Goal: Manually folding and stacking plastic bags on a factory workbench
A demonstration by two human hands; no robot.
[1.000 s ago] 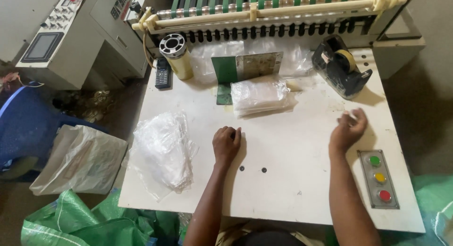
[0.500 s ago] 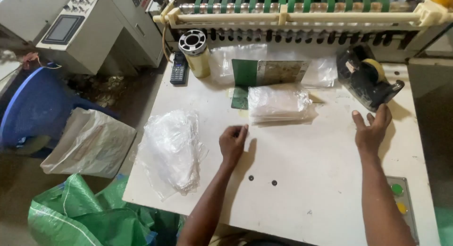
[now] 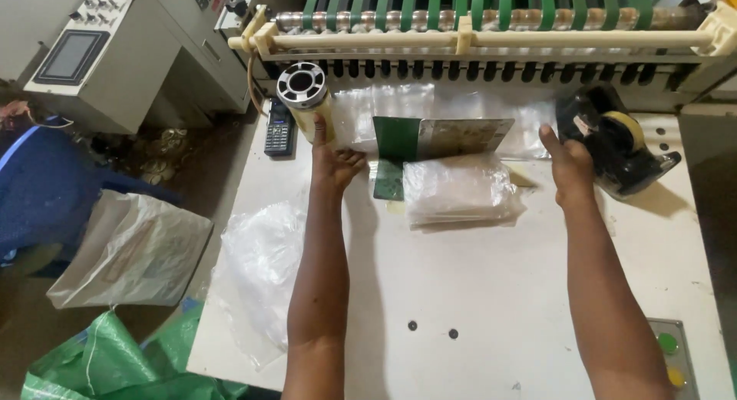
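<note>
The left hand (image 3: 332,163) lies flat on the white tabletop (image 3: 491,292), fingers spread, one finger pointing far toward the roll of tape (image 3: 304,93). The right hand (image 3: 566,163) is open too, holding nothing, just beside the black tape holder (image 3: 622,143). Between the hands sits a stack of clear bags (image 3: 459,191), touching a green card (image 3: 418,139) on its far side. A loose clear bag (image 3: 261,269) hangs over the left edge. The near half of the tabletop has lots of room.
</note>
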